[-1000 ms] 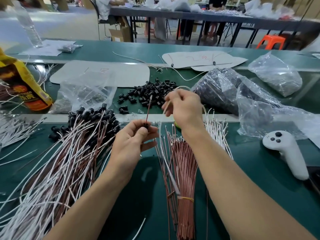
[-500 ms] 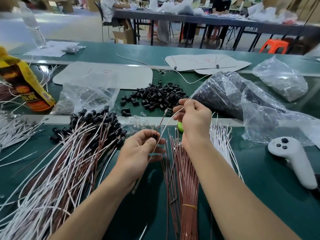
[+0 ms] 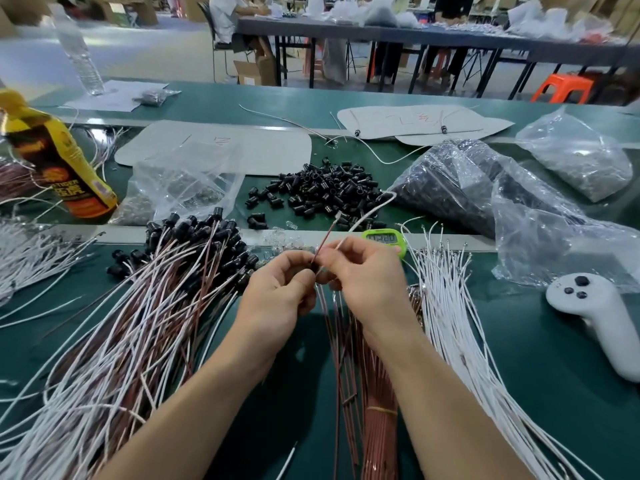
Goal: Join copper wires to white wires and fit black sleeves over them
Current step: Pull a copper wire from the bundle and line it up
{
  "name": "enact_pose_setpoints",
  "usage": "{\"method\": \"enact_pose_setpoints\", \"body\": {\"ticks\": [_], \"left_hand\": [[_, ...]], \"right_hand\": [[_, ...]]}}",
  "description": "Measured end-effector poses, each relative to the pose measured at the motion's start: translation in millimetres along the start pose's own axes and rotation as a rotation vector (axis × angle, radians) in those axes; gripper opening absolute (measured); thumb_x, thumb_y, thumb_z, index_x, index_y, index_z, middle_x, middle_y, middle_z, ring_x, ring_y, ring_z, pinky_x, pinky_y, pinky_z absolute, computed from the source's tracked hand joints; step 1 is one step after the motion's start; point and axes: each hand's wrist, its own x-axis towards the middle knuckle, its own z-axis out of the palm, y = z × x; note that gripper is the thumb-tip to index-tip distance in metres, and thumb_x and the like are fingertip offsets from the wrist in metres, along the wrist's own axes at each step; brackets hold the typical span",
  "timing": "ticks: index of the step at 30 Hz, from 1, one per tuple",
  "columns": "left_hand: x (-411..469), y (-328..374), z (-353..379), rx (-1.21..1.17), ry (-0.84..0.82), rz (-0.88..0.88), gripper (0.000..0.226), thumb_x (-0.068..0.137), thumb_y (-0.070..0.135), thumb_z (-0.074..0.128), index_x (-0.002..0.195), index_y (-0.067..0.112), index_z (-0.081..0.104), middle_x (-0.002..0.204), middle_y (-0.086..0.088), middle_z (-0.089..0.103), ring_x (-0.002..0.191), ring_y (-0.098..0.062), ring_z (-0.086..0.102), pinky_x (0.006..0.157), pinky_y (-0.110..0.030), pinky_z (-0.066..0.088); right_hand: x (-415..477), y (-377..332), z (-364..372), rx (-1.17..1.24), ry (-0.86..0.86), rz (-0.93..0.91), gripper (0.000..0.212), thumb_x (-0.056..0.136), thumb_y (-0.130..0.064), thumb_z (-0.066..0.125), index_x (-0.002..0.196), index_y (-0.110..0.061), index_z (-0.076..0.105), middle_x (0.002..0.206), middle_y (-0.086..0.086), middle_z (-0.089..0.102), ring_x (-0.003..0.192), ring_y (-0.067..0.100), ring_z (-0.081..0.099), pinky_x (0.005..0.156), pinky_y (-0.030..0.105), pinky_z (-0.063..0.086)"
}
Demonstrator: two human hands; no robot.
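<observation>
Over the table (image 3: 519,341), left hand (image 3: 277,296) pinches copper wire (image 3: 325,237), right hand (image 3: 367,282) pinches white wire (image 3: 367,213).

The left hand (image 3: 277,296) and right hand (image 3: 370,278) are bare, as are both forearms (image 3: 194,393).

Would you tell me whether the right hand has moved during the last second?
Yes. The right hand has drawn back toward the person, away from the pile of black sleeves, uncovering the green timer.
</observation>
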Motion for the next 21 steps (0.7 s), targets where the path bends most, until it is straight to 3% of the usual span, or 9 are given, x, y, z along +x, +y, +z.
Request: {"method": "enact_pose_setpoints", "body": {"ticks": [4,7,10,13,17,21], "left_hand": [[1.0,-3.0,-1.4,0.084,0.03,-0.034,0.022,0.101,-0.007,0.051,0.1,0.009,0.067,0.076,0.002,0.07,0.054,-0.002,0.053,0.053,-0.014,0.044],[1.7,-3.7,-2.2,0.115,0.036,-0.013,0.024,0.1,-0.006,0.052,0.1,0.011,0.067,0.073,0.005,0.067,0.053,-0.003,0.048,0.053,-0.013,0.041],[0.9,-3.1,-1.9,0.107,0.011,0.006,0.025,0.1,-0.007,0.052,0.098,0.012,0.067,0.068,0.006,0.064,0.054,-0.005,0.047,0.052,-0.014,0.041],[1.4,-3.3,-6.0,0.115,0.033,0.013,0.023,0.099,-0.007,0.053,0.098,0.011,0.067,0.07,0.006,0.067,0.059,-0.008,0.056,0.057,-0.014,0.046],[5.5,-3.2,-16.4,0.252,0.054,0.045,0.03,0.096,-0.01,0.058,0.092,0.018,0.07,0.081,0.004,0.075,0.077,-0.012,0.069,0.075,-0.017,0.053],[3.9,-1.0,-17.3,0.277,-0.02,0.051,0.03,0.094,-0.012,0.06,0.094,0.016,0.072,0.088,-0.001,0.077,0.082,-0.013,0.073,0.076,-0.014,0.054]], "right_hand": [[2.9,7.9,-17.6,0.165,0.247,-0.046,0.022,0.097,-0.014,0.07,0.077,-0.02,0.073,0.067,0.004,0.073,0.056,0.015,0.068,0.054,0.027,0.055],[-2.9,11.9,-15.5,0.25,0.108,-0.023,0.011,0.094,-0.016,0.073,0.083,-0.018,0.074,0.072,0.006,0.076,0.06,0.02,0.072,0.055,0.026,0.057],[-7.8,16.9,-7.6,0.029,-0.018,-0.04,0.009,0.088,-0.025,0.076,0.081,-0.021,0.075,0.072,0.002,0.076,0.062,0.017,0.073,0.057,0.031,0.058],[-4.4,13.6,-11.8,0.024,0.073,-0.065,0.018,0.098,-0.021,0.07,0.081,-0.018,0.072,0.068,0.002,0.075,0.056,0.017,0.071,0.052,0.028,0.055],[-4.6,8.9,-30.0,0.148,0.215,-0.083,0.022,0.104,-0.02,0.061,0.087,-0.009,0.069,0.07,0.006,0.075,0.055,0.018,0.069,0.047,0.022,0.051],[-9.9,6.5,-29.8,0.148,0.228,-0.113,0.023,0.104,-0.018,0.061,0.086,-0.005,0.068,0.069,0.006,0.074,0.053,0.019,0.068,0.046,0.023,0.052]]}}
